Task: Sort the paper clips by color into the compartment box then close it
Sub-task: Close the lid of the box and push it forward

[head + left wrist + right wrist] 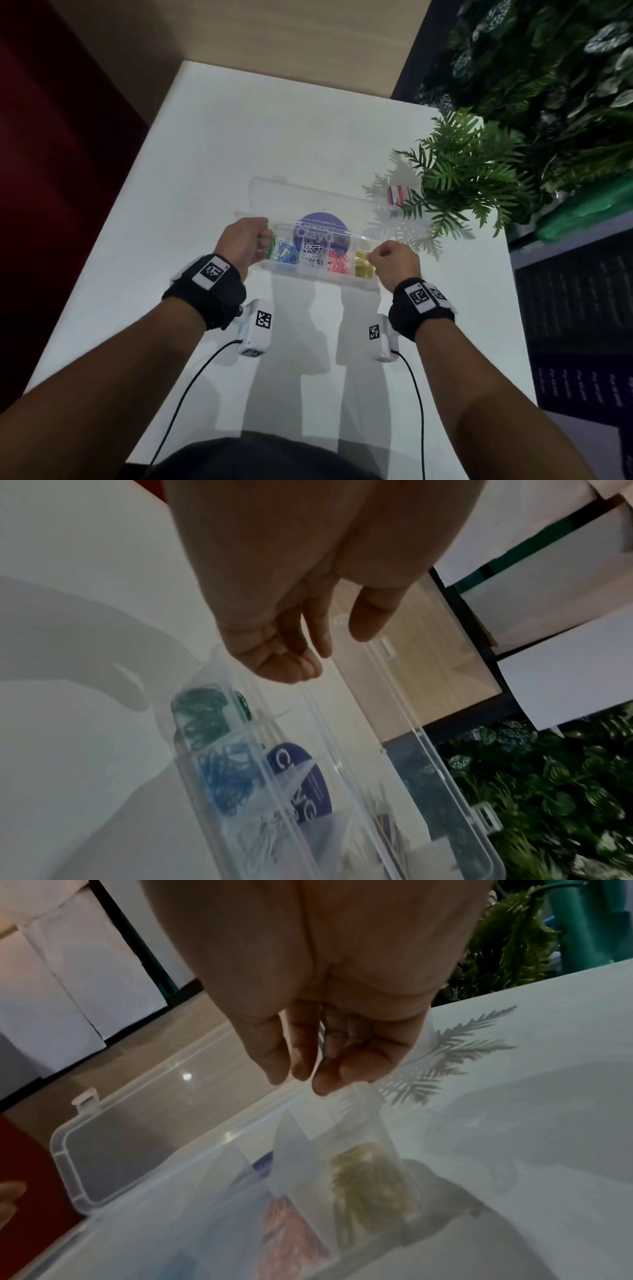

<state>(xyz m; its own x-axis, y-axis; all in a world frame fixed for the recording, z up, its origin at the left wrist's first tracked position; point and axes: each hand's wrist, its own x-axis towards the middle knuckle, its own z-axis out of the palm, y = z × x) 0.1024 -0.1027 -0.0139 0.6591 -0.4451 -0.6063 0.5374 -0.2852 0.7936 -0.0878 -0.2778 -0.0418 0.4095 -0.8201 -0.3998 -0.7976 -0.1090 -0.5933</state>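
Frame centre: box (pixel 308 270) sorted, lid (pixel 308 195) open; L hand (pixel 245 240) & R hand (pixel 394 262) curled at box ends, empty, prob. to shut lid.

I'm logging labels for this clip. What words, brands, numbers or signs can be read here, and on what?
"Clay": white letters on the round blue sticker seen through the clear box; the letters after it are unclear.
Small line above it on the sticker: too small to read.
Square black-and-white code tags on the wristbands: patterns, no words.
Red-and-white small pack by the plant: print blurred.
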